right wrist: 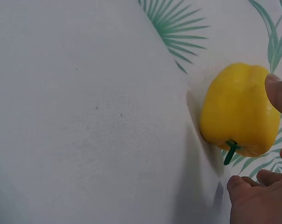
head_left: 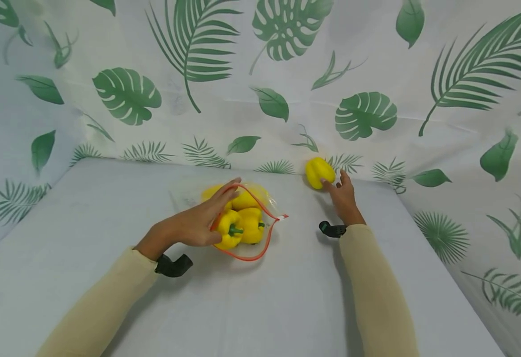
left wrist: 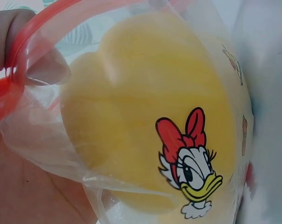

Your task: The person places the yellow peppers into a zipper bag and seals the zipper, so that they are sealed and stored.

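A clear zip bag with a red-orange rim (head_left: pixel 248 259) lies on the table, its mouth held wide. Several yellow bell peppers (head_left: pixel 227 232) with green stems are inside. My left hand (head_left: pixel 189 224) grips the bag's near-left rim, thumb at the mouth and fingers stretched over the top. In the left wrist view the thumb shows through the plastic, beside a cartoon duck print (left wrist: pixel 190 170). Farther right, at the table's back edge, one loose yellow bell pepper (head_left: pixel 319 172) leans by the backdrop. My right hand (head_left: pixel 345 199) reaches it with fingers apart, the thumb tip (right wrist: pixel 276 91) right at its side.
A white table (head_left: pixel 260 307) spreads under both arms. Behind it rises a white cloth backdrop (head_left: pixel 225 124) printed with green leaves, meeting the table's back edge. Black wrist mounts (head_left: pixel 173 266) sit under both wrists.
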Demonstrator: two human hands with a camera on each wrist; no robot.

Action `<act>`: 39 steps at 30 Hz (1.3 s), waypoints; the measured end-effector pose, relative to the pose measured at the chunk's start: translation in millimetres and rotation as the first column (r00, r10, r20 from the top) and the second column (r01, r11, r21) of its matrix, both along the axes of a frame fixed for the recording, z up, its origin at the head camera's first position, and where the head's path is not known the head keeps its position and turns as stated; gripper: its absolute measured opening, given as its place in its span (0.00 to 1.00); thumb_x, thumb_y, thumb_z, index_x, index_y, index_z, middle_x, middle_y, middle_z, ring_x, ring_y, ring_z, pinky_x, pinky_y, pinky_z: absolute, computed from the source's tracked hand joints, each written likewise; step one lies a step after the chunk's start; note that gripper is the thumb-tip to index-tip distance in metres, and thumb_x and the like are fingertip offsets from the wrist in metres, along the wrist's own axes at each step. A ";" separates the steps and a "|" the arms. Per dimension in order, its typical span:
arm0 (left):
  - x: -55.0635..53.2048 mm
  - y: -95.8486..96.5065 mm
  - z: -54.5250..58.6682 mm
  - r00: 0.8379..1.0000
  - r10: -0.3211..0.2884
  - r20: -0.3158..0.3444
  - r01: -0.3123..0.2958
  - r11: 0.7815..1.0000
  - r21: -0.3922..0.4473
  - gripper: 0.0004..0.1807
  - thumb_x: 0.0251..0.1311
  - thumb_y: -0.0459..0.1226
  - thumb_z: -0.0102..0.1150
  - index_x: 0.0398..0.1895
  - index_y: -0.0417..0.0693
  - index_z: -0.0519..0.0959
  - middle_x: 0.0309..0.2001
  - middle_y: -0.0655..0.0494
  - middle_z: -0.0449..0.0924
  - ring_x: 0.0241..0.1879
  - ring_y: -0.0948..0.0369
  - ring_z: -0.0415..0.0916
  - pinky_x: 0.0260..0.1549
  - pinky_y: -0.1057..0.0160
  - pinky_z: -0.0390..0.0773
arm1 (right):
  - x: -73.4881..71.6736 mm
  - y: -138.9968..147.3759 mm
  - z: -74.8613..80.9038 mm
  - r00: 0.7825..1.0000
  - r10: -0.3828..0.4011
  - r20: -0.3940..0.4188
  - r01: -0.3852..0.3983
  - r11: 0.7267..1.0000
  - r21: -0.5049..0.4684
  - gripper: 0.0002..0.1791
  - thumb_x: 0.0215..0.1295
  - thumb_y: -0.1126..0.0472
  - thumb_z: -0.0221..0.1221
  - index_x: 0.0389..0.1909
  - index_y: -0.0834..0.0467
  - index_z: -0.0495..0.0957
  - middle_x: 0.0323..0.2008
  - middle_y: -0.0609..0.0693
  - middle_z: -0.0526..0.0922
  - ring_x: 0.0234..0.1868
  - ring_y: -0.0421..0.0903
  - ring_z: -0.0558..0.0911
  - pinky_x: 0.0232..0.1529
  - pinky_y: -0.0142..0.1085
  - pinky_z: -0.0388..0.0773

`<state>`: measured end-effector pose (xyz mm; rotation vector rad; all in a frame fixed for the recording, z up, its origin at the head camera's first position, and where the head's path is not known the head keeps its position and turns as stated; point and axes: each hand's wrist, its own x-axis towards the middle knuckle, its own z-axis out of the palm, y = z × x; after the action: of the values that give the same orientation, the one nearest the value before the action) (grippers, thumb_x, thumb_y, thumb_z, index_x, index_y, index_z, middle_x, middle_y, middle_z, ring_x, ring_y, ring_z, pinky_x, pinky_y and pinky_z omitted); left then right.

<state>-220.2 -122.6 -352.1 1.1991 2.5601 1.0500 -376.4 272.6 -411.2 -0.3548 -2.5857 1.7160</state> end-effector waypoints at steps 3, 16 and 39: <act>0.2 1.7 -1.5 1.000 -0.008 -0.002 0.008 1.000 0.006 0.57 0.44 0.26 0.54 0.78 0.45 0.35 0.77 0.63 0.23 0.75 0.59 0.33 0.68 0.51 0.50 | -1.6 2.1 -1.3 1.000 0.012 0.014 -0.012 1.000 -0.002 0.53 0.65 0.41 0.58 0.78 0.46 0.31 0.77 0.52 0.34 0.75 0.53 0.44 0.71 0.48 0.46; -2.4 0.0 -4.2 0.999 -0.014 -0.038 0.014 1.000 0.007 0.57 0.44 0.27 0.54 0.78 0.43 0.35 0.77 0.61 0.23 0.75 0.59 0.33 0.68 0.52 0.51 | -9.7 -1.1 0.1 1.000 0.017 -0.013 -0.017 1.000 -0.012 0.46 0.69 0.51 0.57 0.78 0.49 0.39 0.76 0.57 0.48 0.73 0.53 0.55 0.69 0.45 0.53; -0.9 -0.5 0.7 1.000 0.008 -0.002 -0.008 1.000 -0.022 0.54 0.45 0.27 0.53 0.77 0.39 0.38 0.77 0.60 0.22 0.75 0.57 0.34 0.68 0.49 0.52 | 24.3 3.8 7.7 0.987 0.084 -0.137 -0.083 0.996 0.011 0.46 0.61 0.43 0.63 0.76 0.50 0.53 0.71 0.58 0.57 0.67 0.56 0.65 0.65 0.46 0.64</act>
<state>-221.1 -123.2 -351.3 1.1862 2.5733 1.0199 -352.1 276.4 -403.6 -0.1246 -2.5403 1.6929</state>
